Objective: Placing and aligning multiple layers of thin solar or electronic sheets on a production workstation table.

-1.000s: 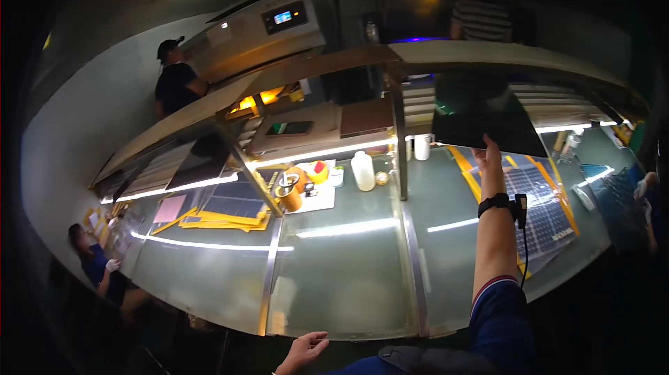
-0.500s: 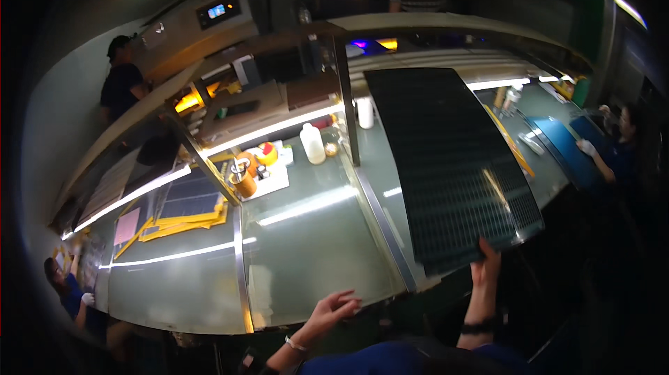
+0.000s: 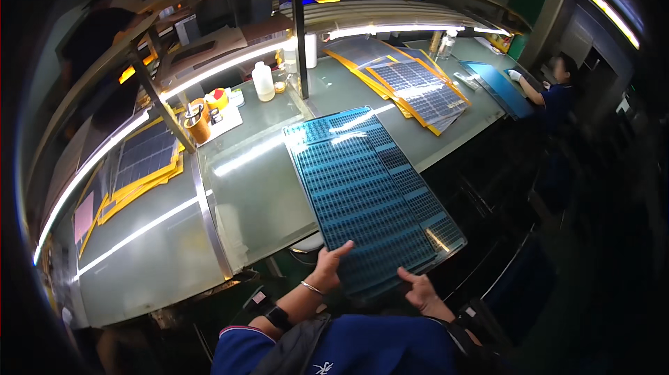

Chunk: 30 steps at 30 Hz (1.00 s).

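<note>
A large, thin blue circuit board panel (image 3: 362, 187) with rows of small dark cells slopes from the lit table toward me. Its far end lies over the glass tabletop, and the near end juts past the table's front edge. At the near left edge my left hand (image 3: 330, 268) grips the panel, thumb on top and the other fingers hidden beneath. My right hand (image 3: 421, 293) is closed on the near right edge, thumb on the upper face.
Yellow-edged film sheets (image 3: 418, 89) are piled right of the metal post (image 3: 300, 37); another stack (image 3: 143, 159) lies left. A white bottle (image 3: 263, 82) and an orange cup of tools (image 3: 197, 123) stand at the back. At right, a co-worker (image 3: 557, 93) handles another blue panel (image 3: 498, 89).
The panel, formerly raised dark and steep in my right hand, has swung left and down to show its blue face. My left hand, free before, now grips its edge. The view has turned right.
</note>
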Motion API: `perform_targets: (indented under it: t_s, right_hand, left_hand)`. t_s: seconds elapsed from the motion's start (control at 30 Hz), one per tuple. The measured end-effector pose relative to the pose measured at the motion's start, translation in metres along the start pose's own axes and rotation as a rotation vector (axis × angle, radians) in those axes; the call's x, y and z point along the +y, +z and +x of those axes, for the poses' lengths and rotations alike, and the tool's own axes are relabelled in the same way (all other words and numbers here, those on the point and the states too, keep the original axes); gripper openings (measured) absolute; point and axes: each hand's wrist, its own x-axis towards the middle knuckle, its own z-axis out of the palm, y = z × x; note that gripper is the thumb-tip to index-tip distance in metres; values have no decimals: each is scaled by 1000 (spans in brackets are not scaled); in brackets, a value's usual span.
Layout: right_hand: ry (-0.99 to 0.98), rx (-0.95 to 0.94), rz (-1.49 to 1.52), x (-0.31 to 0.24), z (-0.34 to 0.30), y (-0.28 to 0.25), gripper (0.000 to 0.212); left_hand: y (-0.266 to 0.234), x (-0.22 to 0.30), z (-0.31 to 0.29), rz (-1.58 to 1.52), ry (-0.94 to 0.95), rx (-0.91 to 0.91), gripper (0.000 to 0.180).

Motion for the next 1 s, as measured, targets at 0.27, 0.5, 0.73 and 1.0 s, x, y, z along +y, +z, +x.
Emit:
perform_targets:
  t_s: [0.27, 0.5, 0.73, 1.0]
  right_hand:
    - [767, 21, 386, -43, -27, -8, 30]
    - [413, 708, 188, -14, 24, -150, 23]
    - [315, 217, -205, -31, 118, -40, 49]
    - [284, 112, -345, -36, 100, 41, 51]
  left_hand:
    - [-36, 20, -32, 262, 424, 232, 40]
    - [-110, 0, -166, 460, 646, 407, 41]
    - [-122, 12, -293, 462, 784, 618, 32]
    - [-187, 59, -384, 471, 906, 704, 33]
